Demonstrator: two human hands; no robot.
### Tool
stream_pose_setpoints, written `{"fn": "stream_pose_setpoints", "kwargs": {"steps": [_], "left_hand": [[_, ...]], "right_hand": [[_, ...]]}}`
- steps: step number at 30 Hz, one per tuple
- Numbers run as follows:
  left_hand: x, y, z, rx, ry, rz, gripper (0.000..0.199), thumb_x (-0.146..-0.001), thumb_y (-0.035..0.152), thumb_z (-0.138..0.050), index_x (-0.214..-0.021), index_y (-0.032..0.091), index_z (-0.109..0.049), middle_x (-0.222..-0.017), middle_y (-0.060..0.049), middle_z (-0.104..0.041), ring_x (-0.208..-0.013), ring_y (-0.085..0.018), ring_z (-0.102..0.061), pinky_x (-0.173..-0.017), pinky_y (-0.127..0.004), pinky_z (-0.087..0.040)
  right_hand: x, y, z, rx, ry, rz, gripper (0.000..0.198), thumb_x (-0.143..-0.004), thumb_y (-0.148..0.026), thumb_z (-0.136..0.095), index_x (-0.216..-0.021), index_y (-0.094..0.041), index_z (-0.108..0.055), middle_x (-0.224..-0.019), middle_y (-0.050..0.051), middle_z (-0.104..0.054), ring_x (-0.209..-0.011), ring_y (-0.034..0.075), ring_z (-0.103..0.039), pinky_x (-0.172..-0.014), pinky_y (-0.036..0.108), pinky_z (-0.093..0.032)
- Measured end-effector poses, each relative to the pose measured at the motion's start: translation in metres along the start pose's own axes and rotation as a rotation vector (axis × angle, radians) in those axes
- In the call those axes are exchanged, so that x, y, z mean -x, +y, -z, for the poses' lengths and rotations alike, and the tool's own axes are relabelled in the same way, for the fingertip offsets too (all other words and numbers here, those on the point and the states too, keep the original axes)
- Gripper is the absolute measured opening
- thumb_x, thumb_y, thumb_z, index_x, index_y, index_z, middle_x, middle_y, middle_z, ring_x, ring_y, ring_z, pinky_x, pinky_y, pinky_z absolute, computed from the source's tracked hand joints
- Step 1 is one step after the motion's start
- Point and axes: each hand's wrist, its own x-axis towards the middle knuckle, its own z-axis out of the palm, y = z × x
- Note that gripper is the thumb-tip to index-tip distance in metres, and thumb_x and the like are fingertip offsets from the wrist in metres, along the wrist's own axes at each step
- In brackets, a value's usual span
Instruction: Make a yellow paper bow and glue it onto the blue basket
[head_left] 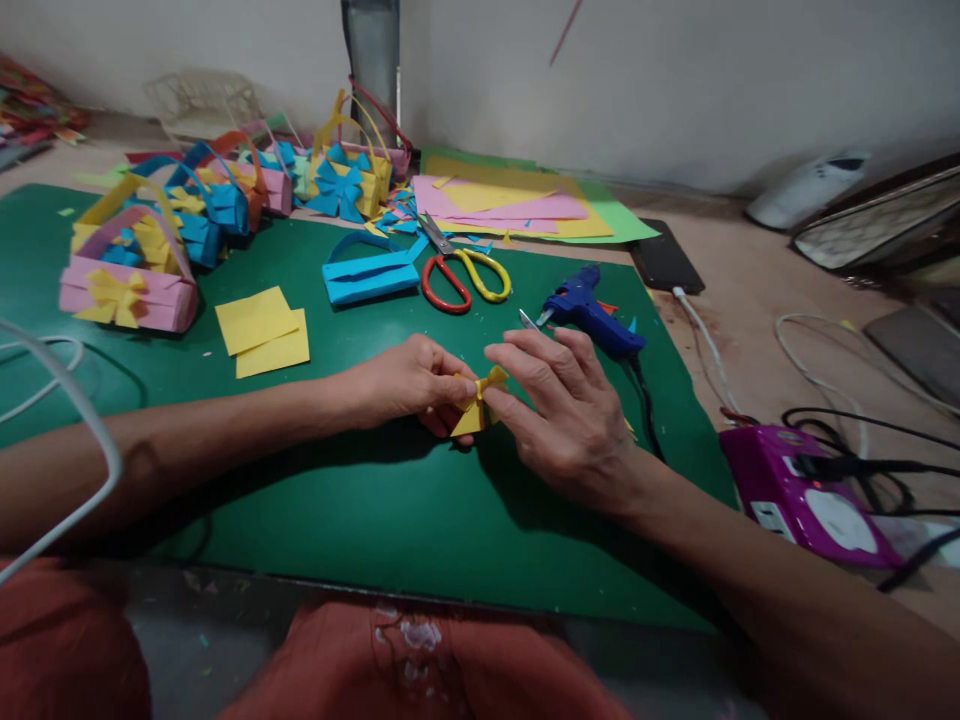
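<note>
Yellow bow (pixel 480 400) is pinched between fingers of left hand (pixel 409 385) and right hand (pixel 559 410), just above green mat (pixel 360 520), near glue gun (pixel 592 312). Risk, as judged: uneven pinching could crush or unfold its pleats.

Dim, soft indoor light from above, faint shadows under both forearms on the green mat (pixel 360 520), wide-angle bending at the edges, blurred orange clothing (pixel 420 670) lowest.
</note>
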Motion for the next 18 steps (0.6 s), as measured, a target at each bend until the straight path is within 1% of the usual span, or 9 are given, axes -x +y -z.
{"fn": "stream_pose_setpoints", "kwargs": {"steps": [4,7,10,13,18], "left_hand": [[0.0002,0.0014,-0.0004,0.004,0.005,0.011,0.023,-0.083,0.011,-0.052,-0.062,0.012,-0.062,-0.056,-0.001,-0.065,-0.048,-0.007,-0.059,-0.051,-0.017,-0.045],[0.0006,0.0030,-0.0011,-0.005,0.011,0.021,0.025,-0.084,0.009,-0.051,-0.062,0.012,-0.062,-0.054,0.001,-0.064,-0.048,-0.007,-0.059,-0.050,-0.016,-0.044],[0.0010,0.0037,-0.0013,-0.036,0.008,0.024,0.023,-0.084,0.009,-0.051,-0.063,0.012,-0.062,-0.056,0.000,-0.065,-0.049,-0.007,-0.060,-0.052,-0.017,-0.045],[0.0012,0.0032,-0.0006,-0.065,-0.001,0.007,0.021,-0.082,0.009,-0.051,-0.063,0.012,-0.061,-0.059,0.000,-0.065,-0.053,-0.008,-0.061,-0.055,-0.018,-0.046],[0.0009,0.0017,0.0015,-0.079,-0.035,-0.020,0.014,-0.079,0.013,-0.054,-0.068,0.011,-0.063,-0.065,-0.002,-0.067,-0.058,-0.009,-0.062,-0.058,-0.019,-0.048]], "right_hand": [[0.0003,-0.0014,-0.0008,0.060,0.023,0.041,0.022,-0.086,-0.007,-0.047,-0.087,-0.017,-0.066,-0.112,0.013,-0.065,-0.117,0.028,-0.053,-0.095,0.052,-0.042],[-0.0015,-0.0030,0.0012,0.140,0.032,0.092,0.019,-0.087,-0.008,-0.048,-0.085,-0.015,-0.066,-0.108,0.014,-0.067,-0.113,0.028,-0.056,-0.093,0.050,-0.044],[-0.0037,-0.0053,0.0044,0.215,0.027,0.129,0.017,-0.088,-0.010,-0.050,-0.085,-0.015,-0.066,-0.105,0.014,-0.068,-0.109,0.029,-0.059,-0.090,0.050,-0.046],[-0.0050,-0.0071,0.0062,0.250,0.023,0.137,0.016,-0.088,-0.010,-0.051,-0.086,-0.014,-0.066,-0.105,0.014,-0.069,-0.108,0.029,-0.059,-0.089,0.051,-0.046],[-0.0051,-0.0068,0.0056,0.291,0.033,0.144,0.017,-0.089,-0.012,-0.050,-0.084,-0.016,-0.066,-0.103,0.011,-0.070,-0.105,0.026,-0.061,-0.088,0.048,-0.047]]}}
